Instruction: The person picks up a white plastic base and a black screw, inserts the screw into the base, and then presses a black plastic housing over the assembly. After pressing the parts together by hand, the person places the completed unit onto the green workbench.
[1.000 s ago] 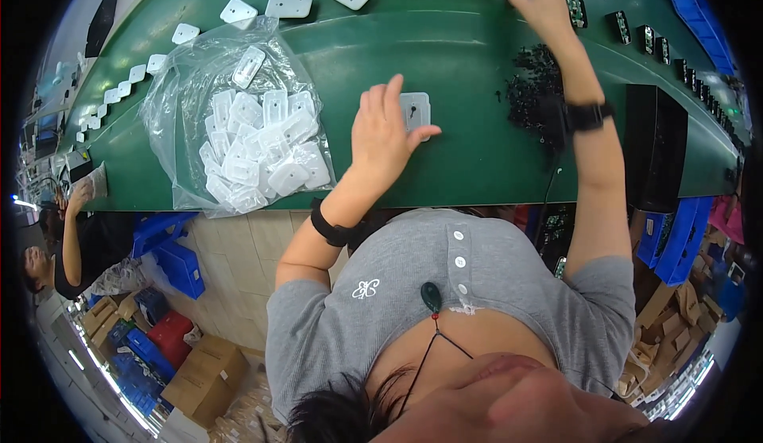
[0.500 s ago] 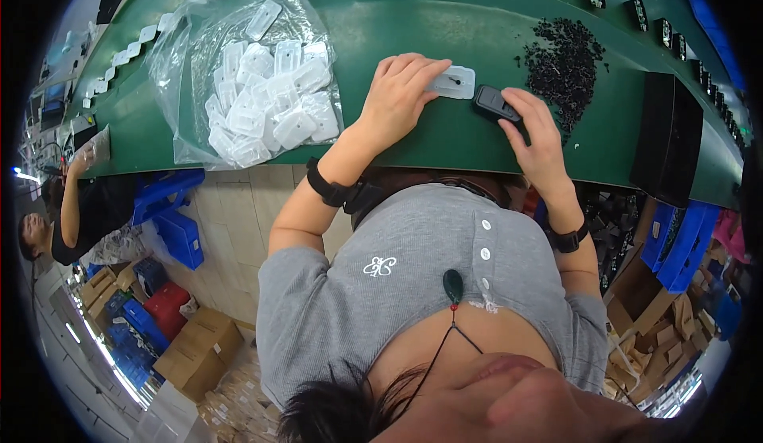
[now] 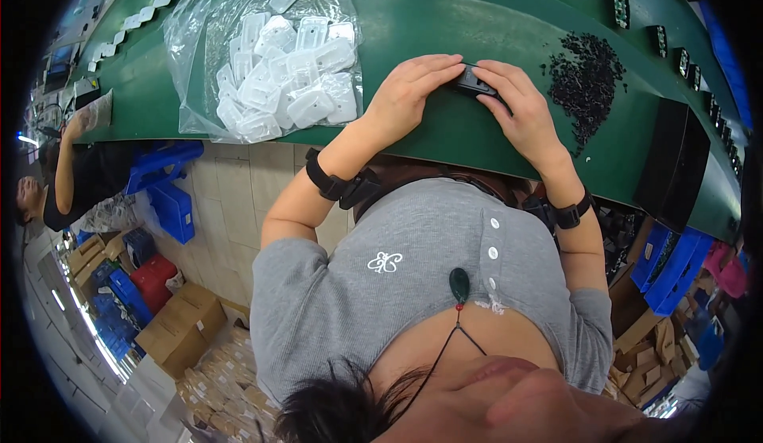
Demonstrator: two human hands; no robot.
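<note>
Two-handed hold on a black casing (image 3: 475,83)

The left hand (image 3: 408,96) and right hand (image 3: 520,108) close narrowly around it over the green table (image 3: 445,30); table contact cannot be told. White covers (image 3: 278,73) lie left, small black parts (image 3: 588,77) right. The grey shirt (image 3: 433,216) bears a white motif (image 3: 385,263) (looping, like script).

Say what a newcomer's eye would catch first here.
Probably the white plastic pieces heaped in or on a clear bag on the green table, at left. Next, the small black parts piled at right. Between them, the left hand and right hand hold a black case.
</note>
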